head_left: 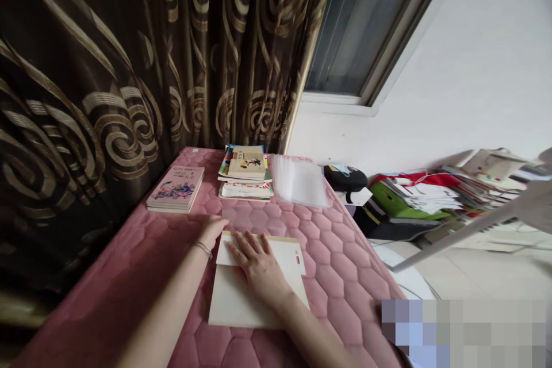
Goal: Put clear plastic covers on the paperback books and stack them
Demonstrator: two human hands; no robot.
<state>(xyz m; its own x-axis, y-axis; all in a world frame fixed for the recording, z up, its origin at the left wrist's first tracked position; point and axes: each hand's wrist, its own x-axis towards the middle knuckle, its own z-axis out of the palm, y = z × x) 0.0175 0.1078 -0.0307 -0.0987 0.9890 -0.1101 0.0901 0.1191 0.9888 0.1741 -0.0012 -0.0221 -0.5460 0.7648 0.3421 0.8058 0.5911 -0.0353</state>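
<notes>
A cream book [241,302] lies on the pink quilted surface in front of me, with a white flap or sheet [284,259] across its far half. A small red mark shows near the right end of that white part. My right hand [259,267] rests flat on the book, fingers spread and pointing away from me. Just beyond the book's far left corner is my left hand [214,230], with a bracelet at its wrist. Its fingers are small and partly hidden, so whether they touch or grip the corner is unclear.
Pink-covered books [176,188] lie at the far left; a mixed stack of books [245,172] stands at the back. Clear plastic sheets [299,181] are beside it. A patterned curtain [207,57] hangs behind. Right of the bed are a black case [345,177] and a white fan [466,230].
</notes>
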